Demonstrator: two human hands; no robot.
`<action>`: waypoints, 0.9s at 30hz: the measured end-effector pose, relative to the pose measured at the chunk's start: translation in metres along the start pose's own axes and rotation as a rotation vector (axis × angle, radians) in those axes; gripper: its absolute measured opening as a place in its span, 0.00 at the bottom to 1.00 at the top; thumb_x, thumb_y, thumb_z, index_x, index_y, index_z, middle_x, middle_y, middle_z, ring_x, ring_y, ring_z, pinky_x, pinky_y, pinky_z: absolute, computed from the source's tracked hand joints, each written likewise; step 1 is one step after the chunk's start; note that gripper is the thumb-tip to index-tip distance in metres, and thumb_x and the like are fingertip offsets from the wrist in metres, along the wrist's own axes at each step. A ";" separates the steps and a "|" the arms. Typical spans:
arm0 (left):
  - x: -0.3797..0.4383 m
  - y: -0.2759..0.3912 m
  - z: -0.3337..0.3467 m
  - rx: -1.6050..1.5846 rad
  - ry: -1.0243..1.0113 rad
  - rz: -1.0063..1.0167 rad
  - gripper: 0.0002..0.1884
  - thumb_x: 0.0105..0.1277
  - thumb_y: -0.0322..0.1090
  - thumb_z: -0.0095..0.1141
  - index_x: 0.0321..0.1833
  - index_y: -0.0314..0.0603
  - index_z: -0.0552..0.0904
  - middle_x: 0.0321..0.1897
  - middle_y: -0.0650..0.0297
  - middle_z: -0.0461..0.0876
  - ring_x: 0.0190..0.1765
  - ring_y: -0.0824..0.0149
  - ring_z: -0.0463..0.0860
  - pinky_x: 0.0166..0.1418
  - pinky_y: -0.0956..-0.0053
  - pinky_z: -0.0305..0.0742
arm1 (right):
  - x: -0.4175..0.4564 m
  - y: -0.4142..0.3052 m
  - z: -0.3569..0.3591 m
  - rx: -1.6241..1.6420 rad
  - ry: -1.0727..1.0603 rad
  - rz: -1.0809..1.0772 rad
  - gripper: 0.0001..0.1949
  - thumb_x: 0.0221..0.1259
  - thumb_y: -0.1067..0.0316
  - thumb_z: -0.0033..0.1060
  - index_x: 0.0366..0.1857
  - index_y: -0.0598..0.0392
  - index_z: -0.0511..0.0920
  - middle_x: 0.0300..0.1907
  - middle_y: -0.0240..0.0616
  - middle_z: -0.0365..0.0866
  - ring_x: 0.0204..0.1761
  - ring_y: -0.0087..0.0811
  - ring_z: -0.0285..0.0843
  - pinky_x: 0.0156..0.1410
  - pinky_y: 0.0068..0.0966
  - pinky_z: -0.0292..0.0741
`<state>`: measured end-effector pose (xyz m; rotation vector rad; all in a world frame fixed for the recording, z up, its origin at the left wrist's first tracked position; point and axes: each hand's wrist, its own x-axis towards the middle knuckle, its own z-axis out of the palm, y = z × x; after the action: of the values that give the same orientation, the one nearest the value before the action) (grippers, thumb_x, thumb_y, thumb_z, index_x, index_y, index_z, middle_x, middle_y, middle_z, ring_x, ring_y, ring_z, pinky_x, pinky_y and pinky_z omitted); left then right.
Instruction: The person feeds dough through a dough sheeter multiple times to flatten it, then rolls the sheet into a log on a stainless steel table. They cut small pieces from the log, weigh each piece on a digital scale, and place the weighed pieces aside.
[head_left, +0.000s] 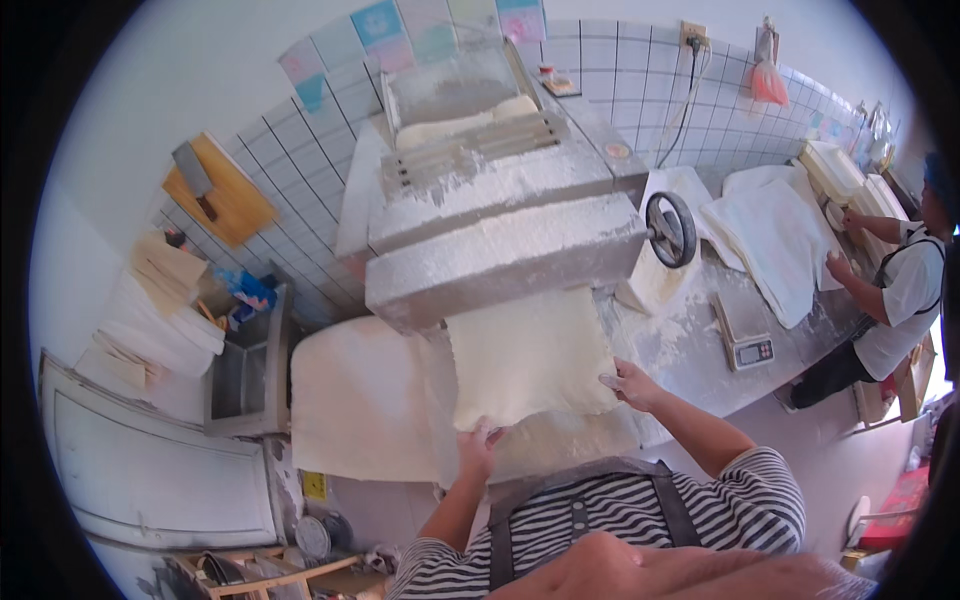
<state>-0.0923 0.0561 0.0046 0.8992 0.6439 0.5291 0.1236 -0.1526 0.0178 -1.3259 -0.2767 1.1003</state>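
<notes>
A wide sheet of pale dough comes out from under the flour-dusted metal housing of a dough sheeter. My left hand pinches the sheet's near left corner. At its right edge, my right hand holds the dough between thumb and fingers. Beneath the sheet lies the machine's floury outfeed surface. Another thick roll of dough rests in the tray at the top of the machine. A black handwheel sits on the machine's right side.
Right of the machine are a flour container, a digital scale and white cloths on the metal table. A co-worker stands at its far right. At left are a cloth-covered board, a sink and a hanging cleaver.
</notes>
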 end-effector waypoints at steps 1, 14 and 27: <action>-0.009 -0.007 -0.009 0.068 -0.001 -0.003 0.13 0.63 0.29 0.44 0.50 0.32 0.69 0.43 0.57 0.75 0.43 0.63 0.78 0.44 0.67 0.78 | -0.013 0.006 -0.003 -0.058 0.001 0.046 0.18 0.60 0.67 0.49 0.55 0.51 0.65 0.44 0.28 0.73 0.40 0.19 0.70 0.42 0.20 0.70; -0.067 -0.068 -0.097 0.751 -0.208 -0.213 0.17 0.60 0.40 0.51 0.41 0.29 0.76 0.32 0.60 0.80 0.34 0.72 0.77 0.36 0.77 0.72 | -0.071 0.105 -0.053 -0.288 -0.057 0.339 0.17 0.57 0.67 0.50 0.52 0.51 0.69 0.34 0.29 0.76 0.34 0.17 0.70 0.33 0.17 0.68; 0.196 0.059 0.042 1.006 -0.204 0.383 0.14 0.64 0.37 0.44 0.49 0.41 0.74 0.49 0.56 0.74 0.52 0.66 0.72 0.54 0.68 0.68 | 0.179 -0.035 -0.030 -0.863 0.508 -0.758 0.15 0.56 0.63 0.50 0.45 0.57 0.72 0.47 0.42 0.73 0.53 0.38 0.69 0.54 0.32 0.67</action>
<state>0.0648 0.1941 0.0181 2.0256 0.5386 0.4277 0.2526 -0.0300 -0.0333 -1.9520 -0.8444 -0.0592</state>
